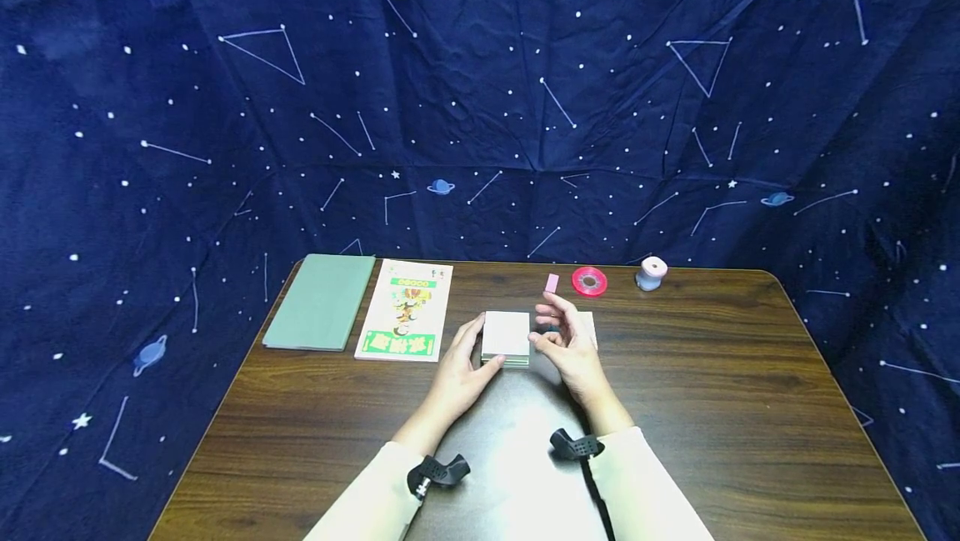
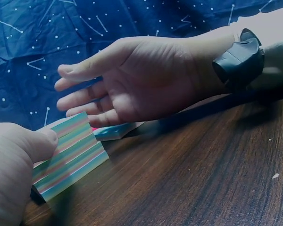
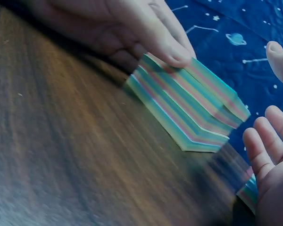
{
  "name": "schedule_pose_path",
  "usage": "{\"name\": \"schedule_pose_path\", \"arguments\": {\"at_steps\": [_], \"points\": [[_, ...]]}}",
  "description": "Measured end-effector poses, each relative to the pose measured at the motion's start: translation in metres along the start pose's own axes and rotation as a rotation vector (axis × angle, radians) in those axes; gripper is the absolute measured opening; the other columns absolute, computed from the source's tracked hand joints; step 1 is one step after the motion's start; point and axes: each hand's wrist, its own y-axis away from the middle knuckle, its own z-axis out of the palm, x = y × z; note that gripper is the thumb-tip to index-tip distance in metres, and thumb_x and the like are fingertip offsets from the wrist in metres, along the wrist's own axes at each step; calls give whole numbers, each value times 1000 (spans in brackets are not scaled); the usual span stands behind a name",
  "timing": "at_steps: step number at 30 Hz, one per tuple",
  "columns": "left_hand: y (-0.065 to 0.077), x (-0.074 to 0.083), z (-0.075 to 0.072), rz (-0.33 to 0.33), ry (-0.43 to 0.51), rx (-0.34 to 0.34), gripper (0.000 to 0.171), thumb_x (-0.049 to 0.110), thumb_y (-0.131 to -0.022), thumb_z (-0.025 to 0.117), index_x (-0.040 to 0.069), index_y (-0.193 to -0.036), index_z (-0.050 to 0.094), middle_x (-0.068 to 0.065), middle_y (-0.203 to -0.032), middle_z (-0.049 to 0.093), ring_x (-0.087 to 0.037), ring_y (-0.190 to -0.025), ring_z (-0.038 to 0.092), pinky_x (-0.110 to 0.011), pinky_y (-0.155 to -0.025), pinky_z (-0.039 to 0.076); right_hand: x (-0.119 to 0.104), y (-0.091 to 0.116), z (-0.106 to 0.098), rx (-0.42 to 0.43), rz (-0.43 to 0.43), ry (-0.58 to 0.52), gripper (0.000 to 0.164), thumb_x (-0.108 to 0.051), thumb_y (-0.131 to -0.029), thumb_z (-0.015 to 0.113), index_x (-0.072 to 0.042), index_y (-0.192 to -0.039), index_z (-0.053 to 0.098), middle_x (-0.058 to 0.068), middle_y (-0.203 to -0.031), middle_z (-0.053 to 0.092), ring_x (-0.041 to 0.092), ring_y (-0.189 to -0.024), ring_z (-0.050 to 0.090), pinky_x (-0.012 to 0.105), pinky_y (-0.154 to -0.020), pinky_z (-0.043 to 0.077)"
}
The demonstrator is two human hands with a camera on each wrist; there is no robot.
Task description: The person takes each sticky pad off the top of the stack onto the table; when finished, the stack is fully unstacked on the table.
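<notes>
1. Head view: your left hand [image 1: 458,374] grips the paper stack [image 1: 506,334], thumb on its near face and fingers along its left side. If that thumb pushes unevenly, the layers could slide apart; the left wrist view shows their edges already stepped.
2. Your right hand [image 1: 576,356] is mostly open, fingers spread and slightly bent, with nothing in its hold. It sits just beside the stack's right side; the right wrist view shows a gap there. Closing it too fast could knock the upper layers askew.
3. The stack is between your hands, near the middle of the table [image 1: 720,391]. You have it from one side only, so a loose grip might let it twist. Whether it is fully resting on the wood, you can't tell.
4. Another pad [image 1: 590,328] lies partly hidden by your right hand. Swinging that hand outward could shove it.
5. Farther off, the pink slip [image 1: 552,283], red ring [image 1: 589,281] and spool [image 1: 652,273] stand beyond your fingertips; a long reach might tip the spool.
</notes>
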Motion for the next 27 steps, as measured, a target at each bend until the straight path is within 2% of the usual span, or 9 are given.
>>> {"name": "schedule_pose_path", "arguments": {"at_steps": [6, 12, 18, 20, 24, 27], "points": [[0, -11, 4, 85, -19, 44, 79, 39, -101, 77, 10, -166, 44, -16, -164, 52, -42, -151, 52, -60, -123, 44, 4, 0, 6, -47, 2, 50, 81, 11, -92, 78, 5, -162, 38, 41, -156, 44, 41, -132, 52, 14, -82, 54], [0, -4, 1, 58, 10, 26, 80, 32, -98, 79, 7, -166, 43, -20, -165, 51, -45, -152, 50, -66, -124, 41, 6, 1, 9, -70, 0, 133, 85, 9, -88, 82, 3, -163, 40, 38, -159, 44, 46, -134, 50, 13, -80, 52], [-1, -13, 5, 107, -19, 57, 79, 39, -100, 78, 9, -165, 45, -18, -161, 54, -41, -149, 54, -58, -122, 46, 6, 3, 12, -70, 23, 216, 87, 6, -87, 86, -1, -163, 43, 32, -158, 46, 44, -133, 51, 13, -79, 52], [-1, -17, 6, 104, -23, 57, 79, 41, -100, 78, 12, -166, 45, -16, -162, 54, -39, -150, 54, -56, -123, 46, 6, 3, 13, -65, 22, 238, 88, 6, -87, 86, 0, -163, 43, 30, -156, 47, 44, -131, 52, 13, -79, 52], [0, -14, 5, 86, -17, 42, 80, 40, -100, 78, 12, -166, 44, -16, -163, 53, -41, -151, 52, -59, -124, 44, 7, 3, 14, -55, 19, 268, 87, 5, -87, 86, 1, -163, 43, 27, -154, 49, 44, -126, 55, 15, -79, 53], [0, -8, 3, 81, -7, 34, 80, 35, -99, 79, 8, -166, 44, -19, -162, 52, -44, -150, 52, -63, -123, 43, 7, 3, 14, -53, 7, 293, 86, 4, -87, 87, 2, -162, 45, 27, -152, 52, 44, -124, 57, 17, -79, 53]]}}
